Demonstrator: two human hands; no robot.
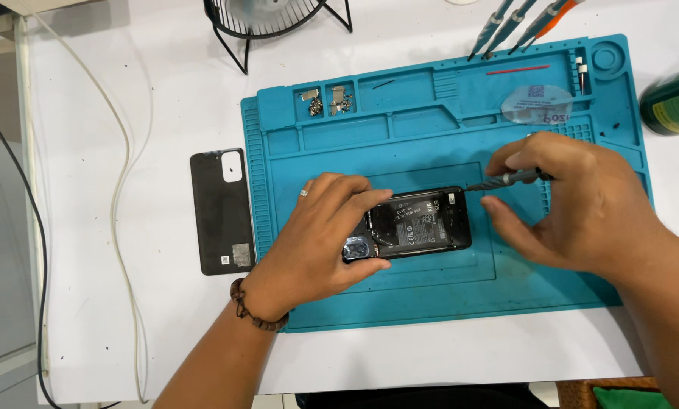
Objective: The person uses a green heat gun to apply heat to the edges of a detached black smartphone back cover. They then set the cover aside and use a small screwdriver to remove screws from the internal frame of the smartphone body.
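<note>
An opened black smartphone (pixel 423 223) lies face down on a teal repair mat (pixel 430 295), its insides showing. My left hand (pixel 324 235) presses on the phone's left end, near the camera module. A ring sits on one finger and a bead bracelet on the wrist. My right hand (pixel 574 204) holds a slim grey screwdriver (pixel 506 179), its tip pointing at the phone's upper right corner.
The phone's black back cover (pixel 220 210) lies on the white table left of the mat. Small metal parts (pixel 326 101) sit in the mat's top compartments. Several screwdrivers (pixel 521 23) lean at the back, beside a black fan (pixel 267 19). A green bottle (pixel 676 106) stands at right.
</note>
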